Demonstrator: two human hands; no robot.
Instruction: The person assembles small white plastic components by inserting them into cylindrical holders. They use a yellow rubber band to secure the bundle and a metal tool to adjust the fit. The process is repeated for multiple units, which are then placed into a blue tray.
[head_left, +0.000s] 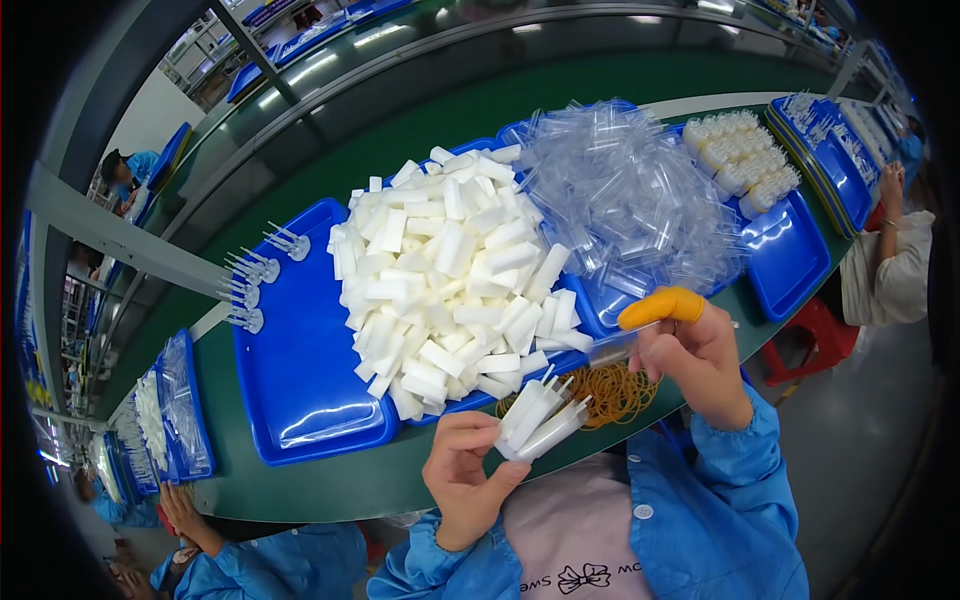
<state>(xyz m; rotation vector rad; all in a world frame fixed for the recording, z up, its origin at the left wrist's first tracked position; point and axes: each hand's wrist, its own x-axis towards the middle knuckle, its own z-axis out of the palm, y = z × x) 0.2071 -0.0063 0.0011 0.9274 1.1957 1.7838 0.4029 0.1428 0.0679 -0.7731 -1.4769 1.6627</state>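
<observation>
Along a green workbench (pixel 240 492) in a busy workshop, blue trays stand side by side. One tray (pixel 320 385) carries bare white pronged bases (pixel 252 290) along its left and far edges; right of them a heap of white cylinders (pixel 450 290) lies, and beyond it clear tubes (pixel 630 190) are piled toward the bench's far edge. Amber rubber bands (pixel 615 395) lie by the near edge.

At that near edge the left hand (pixel 465 475), thumb and fingers closed, holds a cluster of white cylinders on prongs (pixel 540 418), tilted. The right hand (pixel 697 360) appears to pinch a clear tube (pixel 608 350) between thumb and fingers (its forefinger wears an orange cover (pixel 660 307)), near the cluster but apart from it.

The cluster is probably light, its cylinders soft enough to dent and its prongs thin enough to bend, so the base is the safer hold. The tube looks stiff, slick and thin-walled; a light pinch near one end should suit it.
</observation>
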